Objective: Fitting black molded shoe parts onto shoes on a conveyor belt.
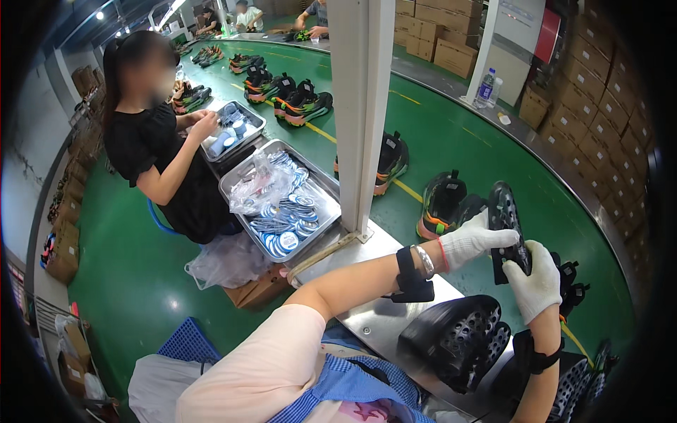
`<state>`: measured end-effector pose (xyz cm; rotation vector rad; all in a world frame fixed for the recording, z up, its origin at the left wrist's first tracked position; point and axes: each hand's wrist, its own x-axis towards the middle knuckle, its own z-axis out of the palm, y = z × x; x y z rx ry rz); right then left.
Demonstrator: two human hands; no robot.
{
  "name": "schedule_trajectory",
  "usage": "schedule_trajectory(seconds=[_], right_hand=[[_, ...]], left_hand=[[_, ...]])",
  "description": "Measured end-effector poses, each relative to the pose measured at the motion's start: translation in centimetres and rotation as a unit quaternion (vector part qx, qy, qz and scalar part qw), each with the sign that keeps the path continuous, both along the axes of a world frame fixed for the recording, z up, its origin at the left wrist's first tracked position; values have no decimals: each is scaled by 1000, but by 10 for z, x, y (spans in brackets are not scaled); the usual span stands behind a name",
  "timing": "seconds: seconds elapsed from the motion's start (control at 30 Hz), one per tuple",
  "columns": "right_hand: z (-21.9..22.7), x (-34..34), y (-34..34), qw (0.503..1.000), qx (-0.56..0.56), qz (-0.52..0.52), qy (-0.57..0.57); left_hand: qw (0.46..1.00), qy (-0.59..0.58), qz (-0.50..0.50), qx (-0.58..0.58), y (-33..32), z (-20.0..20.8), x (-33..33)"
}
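Observation:
A black clog with rows of holes (503, 211) is held upright over the green belt, between my two gloved hands. My left hand (474, 241), in a white knit glove, closes on its left side with the thumb across it. Lower on its right side, my right hand (534, 280) grips it in a white glove. Another pair of black perforated clogs (455, 342) rests on the metal bench (374, 314) below my hands. Behind my left hand a dark sneaker with orange and green trim (441, 201) stands on the belt; my glove partly hides its neighbour.
A white post (358, 106) rises between me and a co-worker (159, 141) on the left. Metal trays hold blue-and-white round tags (282, 225) and plastic bags. Sneakers (303, 104) line the green belt (451, 134). Bottles (486, 86) stand on its far edge, with stacked cartons (592, 92) beyond.

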<state>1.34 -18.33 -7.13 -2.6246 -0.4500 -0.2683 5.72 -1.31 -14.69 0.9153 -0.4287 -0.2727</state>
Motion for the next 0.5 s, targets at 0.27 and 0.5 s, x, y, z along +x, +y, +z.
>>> schedule_trajectory(seconds=[0.27,0.5], right_hand=[[-5,27,5,996,49,-30,66],[-23,43,-8,989,-41,-91,108]], left_hand=[[985,76,-78,-134,-4,-12,17],[915,2,3,404,16,-18,20]])
